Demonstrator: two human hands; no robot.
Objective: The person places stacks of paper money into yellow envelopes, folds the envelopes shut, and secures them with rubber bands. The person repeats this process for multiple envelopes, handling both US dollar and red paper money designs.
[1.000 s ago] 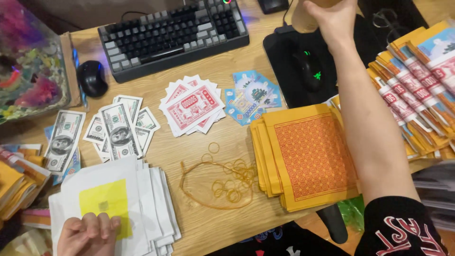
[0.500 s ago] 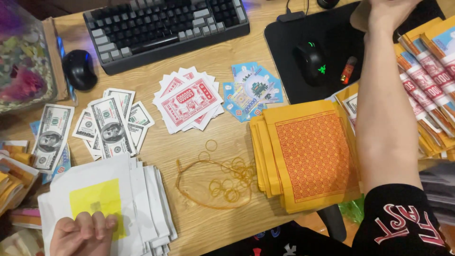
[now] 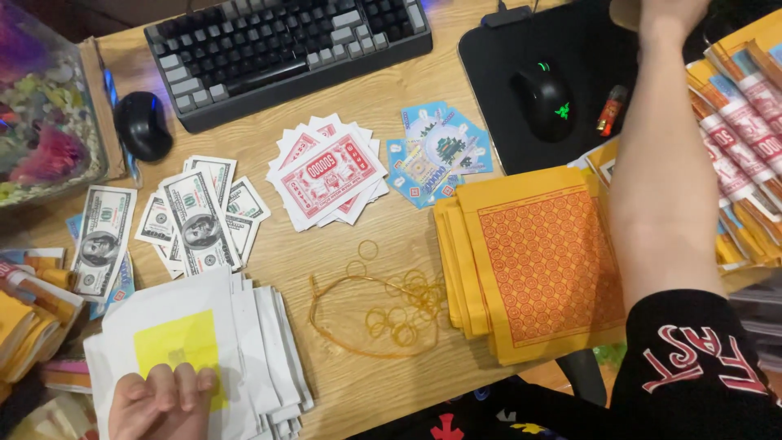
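Yellow-patched white papers [image 3: 236, 342] under flat left-hand fingers [image 3: 175, 387]; right fingers unseen, beyond mouse [image 3: 544, 96].

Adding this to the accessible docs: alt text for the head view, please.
Seen from above, a person's left hand rests on a stack of white sheets with a yellow square, while the right hand reaches to the desk's far edge. Between lie banknotes, red paper notes, rubber bands and orange patterned paper.
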